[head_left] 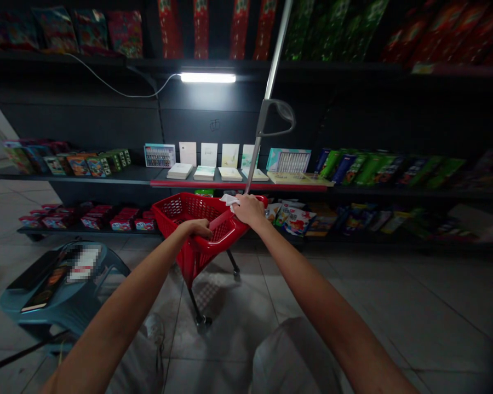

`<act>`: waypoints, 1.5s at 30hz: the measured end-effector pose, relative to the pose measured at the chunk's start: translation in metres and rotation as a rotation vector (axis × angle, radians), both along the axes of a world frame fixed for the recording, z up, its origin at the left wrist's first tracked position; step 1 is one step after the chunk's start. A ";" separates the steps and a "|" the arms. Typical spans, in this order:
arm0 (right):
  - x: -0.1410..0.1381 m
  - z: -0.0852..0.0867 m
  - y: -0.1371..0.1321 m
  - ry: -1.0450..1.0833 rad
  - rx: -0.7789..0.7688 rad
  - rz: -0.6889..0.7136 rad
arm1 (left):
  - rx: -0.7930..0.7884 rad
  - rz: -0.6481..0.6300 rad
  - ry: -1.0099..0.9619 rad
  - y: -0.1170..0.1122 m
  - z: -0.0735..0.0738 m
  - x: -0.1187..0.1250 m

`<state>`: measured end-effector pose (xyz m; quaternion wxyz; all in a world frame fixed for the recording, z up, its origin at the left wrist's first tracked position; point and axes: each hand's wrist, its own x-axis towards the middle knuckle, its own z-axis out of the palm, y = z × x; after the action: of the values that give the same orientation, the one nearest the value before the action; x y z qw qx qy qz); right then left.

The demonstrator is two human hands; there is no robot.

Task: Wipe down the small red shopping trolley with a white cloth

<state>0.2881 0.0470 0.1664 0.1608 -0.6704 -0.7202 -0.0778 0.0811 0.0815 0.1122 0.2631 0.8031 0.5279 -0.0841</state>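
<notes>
A red plastic shopping basket [181,210] on wheels stands tipped in front of me, its long grey pull handle [271,87] rising up and away. My left hand [196,227] is curled over the basket's near rim. My right hand [250,210] presses a small white cloth [229,201] against the basket's right rim, fingers closed on it. Both forearms stretch forward from the bottom of the view.
Dark store shelves [238,183] ahead carry notebooks, paint sets and coloured packs, lit by a strip light [207,77]. A teal plastic stool [66,295] with a phone and dark items stands at the left. The floor is tiled grey.
</notes>
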 end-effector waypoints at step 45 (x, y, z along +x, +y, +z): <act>0.019 -0.017 -0.053 0.118 -0.035 -0.101 | 0.643 0.267 0.103 -0.162 0.053 0.018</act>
<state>0.3075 -0.0056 0.1495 0.1872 -0.7119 -0.6760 -0.0334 0.0986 -0.0809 0.1657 -0.0213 0.7636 0.6402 0.0813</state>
